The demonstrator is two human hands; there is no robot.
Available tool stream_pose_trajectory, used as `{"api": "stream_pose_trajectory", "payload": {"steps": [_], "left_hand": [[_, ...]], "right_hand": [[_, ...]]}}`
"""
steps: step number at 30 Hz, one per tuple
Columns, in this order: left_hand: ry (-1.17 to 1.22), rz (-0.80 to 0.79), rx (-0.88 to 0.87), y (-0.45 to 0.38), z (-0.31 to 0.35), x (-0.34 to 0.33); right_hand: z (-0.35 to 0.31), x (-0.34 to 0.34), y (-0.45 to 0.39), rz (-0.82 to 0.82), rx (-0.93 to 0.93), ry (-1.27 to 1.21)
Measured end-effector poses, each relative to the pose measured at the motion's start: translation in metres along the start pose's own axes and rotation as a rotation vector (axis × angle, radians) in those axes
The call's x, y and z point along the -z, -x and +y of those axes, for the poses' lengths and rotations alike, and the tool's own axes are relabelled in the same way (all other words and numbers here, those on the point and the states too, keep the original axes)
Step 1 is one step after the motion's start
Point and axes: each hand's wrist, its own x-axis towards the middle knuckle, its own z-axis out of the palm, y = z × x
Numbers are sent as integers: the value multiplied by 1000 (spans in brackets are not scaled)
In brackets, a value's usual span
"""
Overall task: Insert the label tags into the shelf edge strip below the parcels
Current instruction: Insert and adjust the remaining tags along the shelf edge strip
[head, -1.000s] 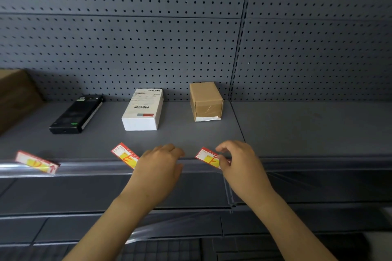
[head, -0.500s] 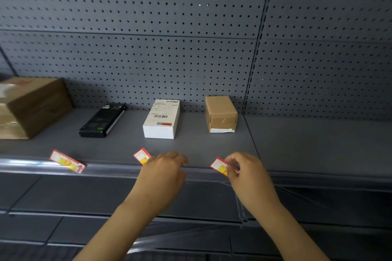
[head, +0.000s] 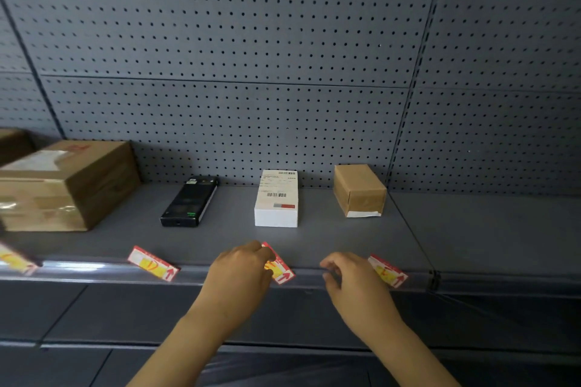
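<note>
Four red and yellow label tags are seen along the shelf edge strip (head: 94, 270), the shiny grey lip at the front of the shelf (head: 471, 229). Each tag is tilted, with its lower end at the strip and its upper end leaning back over the shelf.

The third tag (head: 281, 270) is found below the white parcel (head: 276, 199). It is touched by the left hand (head: 240, 273), whose curled fingers are laid over its upper left part. Whether the tag is pinched or only pressed cannot be told, because the fingertips are hidden behind the hand.

The fourth tag (head: 388, 270) is found below the small brown parcel (head: 360, 190). The right hand (head: 355, 286) is held just beside this tag, to its left. Its fingers are loosely curled, and nothing is seen held in them. Whether the hand touches the tag cannot be told.

The second tag (head: 154, 267) is found further left, below the black device (head: 190, 201). No hand is near it. The first tag (head: 15, 259) is seen at the far left edge of the picture, blurred, below the big brown box (head: 66, 185).

The big brown box, the black device, the white parcel and the small brown parcel are lined up on the shelf, well apart from each other. A grey wall full of little holes (head: 235, 41) is seen behind them. A darker shelf (head: 125, 317) is seen under the strip, below the two arms.
</note>
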Motion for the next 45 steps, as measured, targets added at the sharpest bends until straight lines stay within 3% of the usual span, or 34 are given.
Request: {"api": "stream_pose_trajectory", "payload": {"steps": [16,31,39,45], "left_hand": [[182,39,16,-35,-34,-34],[413,156,196,-16,-40,-47],[173,124,173,-9,-40,-54],[149,150,106,-3,-40,-56]], "right_hand": [[-35,-57,-34,-106,-19,62],[-20,-65,-32,-57,154,142],[-21,-71,-35,-106,211,233],[-20,-71,-37,-113,219,245]]}}
